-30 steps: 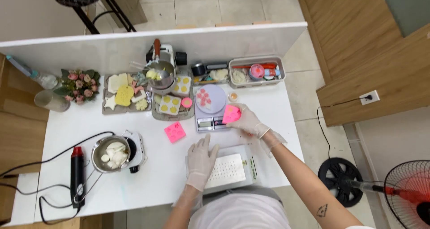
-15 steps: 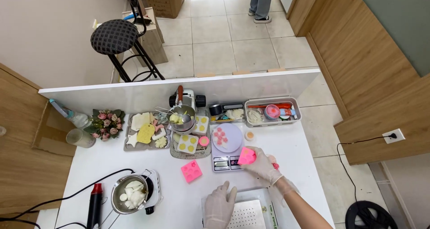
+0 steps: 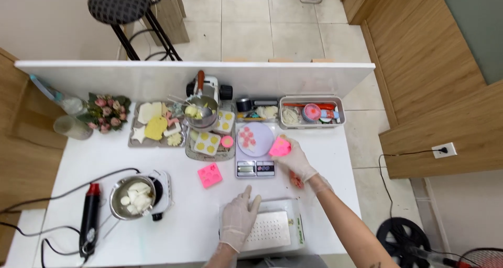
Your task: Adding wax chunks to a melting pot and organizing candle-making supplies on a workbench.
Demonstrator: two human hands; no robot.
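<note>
Mould (image 3: pixel 280 147), pink, sits clasped in the right hand's (image 3: pixel 294 158) grip beside the scale (image 3: pixel 255 168); left hand (image 3: pixel 238 218) lies flat.

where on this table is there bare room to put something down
Bare white table lies between the pot on the hot plate and the left hand, around the loose pink mould. Another patch lies right of the right hand. The back row, from tray to scale, is crowded.
</note>
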